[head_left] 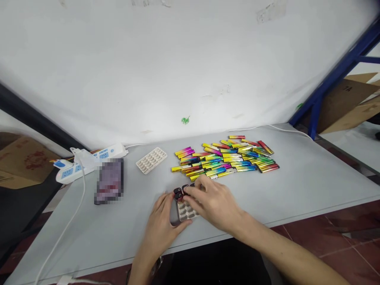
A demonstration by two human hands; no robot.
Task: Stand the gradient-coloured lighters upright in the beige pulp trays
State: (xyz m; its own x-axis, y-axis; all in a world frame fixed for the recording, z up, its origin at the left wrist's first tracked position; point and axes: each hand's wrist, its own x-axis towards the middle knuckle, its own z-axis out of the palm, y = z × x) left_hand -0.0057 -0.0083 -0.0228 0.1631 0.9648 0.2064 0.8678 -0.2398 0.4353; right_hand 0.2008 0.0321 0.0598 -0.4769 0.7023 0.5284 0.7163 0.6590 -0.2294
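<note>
Tray (189, 214) between two hands
Right hand (218, 204), fingers narrowed at a standing black-capped stick (185, 187), grip unclear; bare cells (183, 211) lie near-side; left hand (159, 222) spreads wide at left

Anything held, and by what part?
Can't be told: the right hand is at the top of a dark-capped piece, any pinch unclear. The left hand, spread open, flanks the tray.

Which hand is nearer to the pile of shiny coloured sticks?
Right. The right hand is just in front of the pile; the left hand is farther away, beside the front tray.
</note>
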